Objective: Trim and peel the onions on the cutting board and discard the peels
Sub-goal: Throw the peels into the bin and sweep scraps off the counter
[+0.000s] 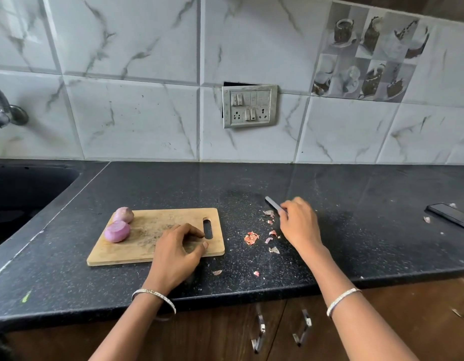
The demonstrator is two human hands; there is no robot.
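Purple onions (117, 231) lie peeled on the board (173, 217). Right of it, my right hand (299, 225) grips the knife (272, 203); my left hand (173, 251) rests loose. I'd gather the peels (251, 238) next.

There are two onions (117, 231) on one cutting board (116, 252), both to the left of the left hand (177, 252), and one knife (272, 203) at the fingertips of the right hand (299, 225). About eight peel scraps (251, 238) lie between the two hands and near them, with two more far right of the right hand beside one phone (449, 217). Below and between the hands hang two cabinet handles (259, 332).
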